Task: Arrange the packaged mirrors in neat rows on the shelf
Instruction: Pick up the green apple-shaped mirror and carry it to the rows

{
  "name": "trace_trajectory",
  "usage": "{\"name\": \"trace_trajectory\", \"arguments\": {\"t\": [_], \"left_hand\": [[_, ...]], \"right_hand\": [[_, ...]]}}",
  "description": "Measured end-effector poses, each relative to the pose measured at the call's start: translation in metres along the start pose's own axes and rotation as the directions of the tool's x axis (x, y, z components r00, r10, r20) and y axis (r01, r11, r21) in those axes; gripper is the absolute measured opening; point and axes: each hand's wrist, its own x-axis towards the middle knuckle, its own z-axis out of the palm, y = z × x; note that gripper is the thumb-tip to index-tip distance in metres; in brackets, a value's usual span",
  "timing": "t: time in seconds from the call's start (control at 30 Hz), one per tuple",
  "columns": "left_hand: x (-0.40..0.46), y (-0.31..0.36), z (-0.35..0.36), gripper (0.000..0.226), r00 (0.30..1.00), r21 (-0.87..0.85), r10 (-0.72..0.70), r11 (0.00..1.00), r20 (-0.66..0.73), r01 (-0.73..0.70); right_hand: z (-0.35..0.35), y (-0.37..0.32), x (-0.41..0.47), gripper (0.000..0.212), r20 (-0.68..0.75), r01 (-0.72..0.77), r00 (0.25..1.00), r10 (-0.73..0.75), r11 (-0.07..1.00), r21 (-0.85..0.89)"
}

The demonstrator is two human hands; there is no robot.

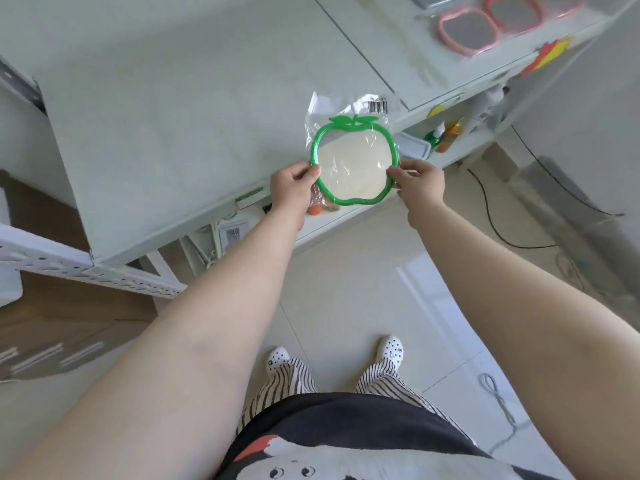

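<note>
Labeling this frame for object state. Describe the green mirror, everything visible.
The green mirror is apple-shaped, with a bright green plastic-looking frame, leaf and stem at the top, and a pale reflective face. It sits in a clear, crinkled plastic bag whose loose top bears a barcode sticker. It is held face-up over the front edge of the white shelf, stem pointing away from the person. The left hand pinches its left rim, the right hand its right rim.

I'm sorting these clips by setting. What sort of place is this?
Probably a small shop or stockroom. White metal shelving carries packaged goods: both hands hold a bagged green mirror with a barcode label, pink mirrors lie further along, and bright price tags hang on the shelf edge.
</note>
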Motion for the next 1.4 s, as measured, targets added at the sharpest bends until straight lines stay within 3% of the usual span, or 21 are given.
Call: {"name": "trace_trajectory", "arguments": {"t": [0.23, 0.43, 1.13, 1.27, 1.4], "left_hand": [[-0.022, -0.022, 0.136, 0.033, 1.0, -0.01, -0.001, 1.0, 0.002, 0.001], [-0.017, -0.004, 0.204, 0.033, 1.0, 0.047, -0.021, 0.999, -0.004, 0.021], [0.165, 0.079, 0.299, 0.018, 0.998, -0.003, -0.055, 0.998, -0.04, 0.055], [0.196, 0.086, 0.303, 0.008, 0.987, 0.002, -0.105, 0.994, -0.125, 0.106], [0.221, 0.093, 0.307, 0.018, 0.963, -0.07, -0.145, 0.989, -0.226, 0.132]], "right_hand": [[-0.119, 0.026, 0.062, 0.017, -0.024, -0.051, 0.998, 0.051, 0.999, -0.007], [-0.17, 0.018, 0.11, 0.018, -0.012, -0.034, 0.999, 0.034, 0.999, 0.005], [-0.138, -0.082, 0.31, 0.012, -0.012, 0.021, 1.0, -0.022, 0.997, -0.078], [-0.117, -0.103, 0.346, 0.011, 0.07, 0.047, 0.997, -0.038, 0.99, -0.133], [-0.096, -0.122, 0.384, 0.019, 0.206, 0.123, 0.975, -0.083, 0.974, -0.188]]}}
